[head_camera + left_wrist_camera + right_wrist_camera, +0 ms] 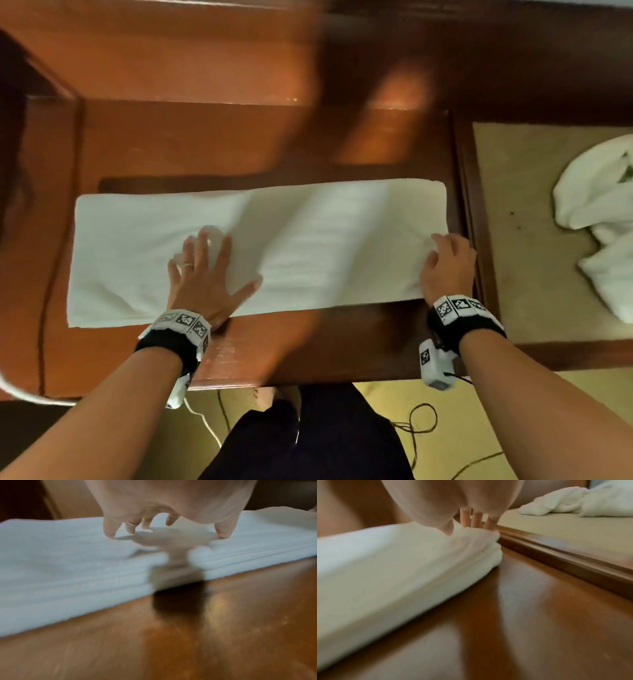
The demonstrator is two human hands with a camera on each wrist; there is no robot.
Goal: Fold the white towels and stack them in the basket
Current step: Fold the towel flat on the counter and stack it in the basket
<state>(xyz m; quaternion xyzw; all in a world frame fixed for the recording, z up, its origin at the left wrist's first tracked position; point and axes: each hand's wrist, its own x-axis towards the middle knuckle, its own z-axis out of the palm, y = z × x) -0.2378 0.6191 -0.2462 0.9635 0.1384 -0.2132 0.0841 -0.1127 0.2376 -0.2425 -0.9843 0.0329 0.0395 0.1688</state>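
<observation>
Dark polished wooden table (359,342) bears everything. Left hand (202,277) presses spread, straight fingers (109,531) on the folded white towel (308,240); right hand (447,265) pinches its right end. Crumpled white towels (603,222) lie well apart, rightward.

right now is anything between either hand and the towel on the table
Nothing visible is. The left hand rests spread on the folded towel, and the right hand has its grip on the towel's right end. No basket is in view.
</observation>
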